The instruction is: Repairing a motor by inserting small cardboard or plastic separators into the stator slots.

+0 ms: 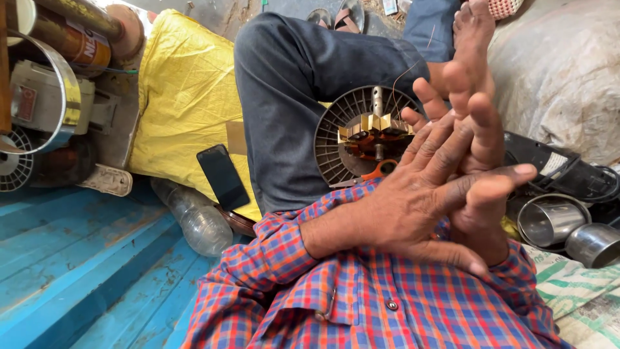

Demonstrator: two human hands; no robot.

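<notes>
1. Far left of the fan motor point(368, 136) I see a stack of old motors and a metal ring point(61, 84), with a brown cylinder point(71, 42) above them bearing an orange label; a small red label sits on the grey motor housing point(29, 100).
2. Nearer the fan motor, a yellow sack point(184, 90) lies under my knee, a dark phone point(223, 176) leans against it, and a clear plastic bottle point(197, 220) lies on the blue painted boards point(71, 258).
3. The fan motor rests on my lap against the jeans, its slotted round housing upright, copper windings and shaft facing me, with an orange-handled tool point(378, 171) just below it.
4. My left hand point(413, 207) lies across my right hand point(475, 155), palms pressed together just right of the motor; fingers are spread and clamped on nothing.
5. Right of the motor sit a black power tool point(555, 165) with cable and two steel cups point(549, 223).
6. Risk, as I judge it: with neither hand on it, the motor could roll off my thigh, and a loose winding wire could snag.
</notes>
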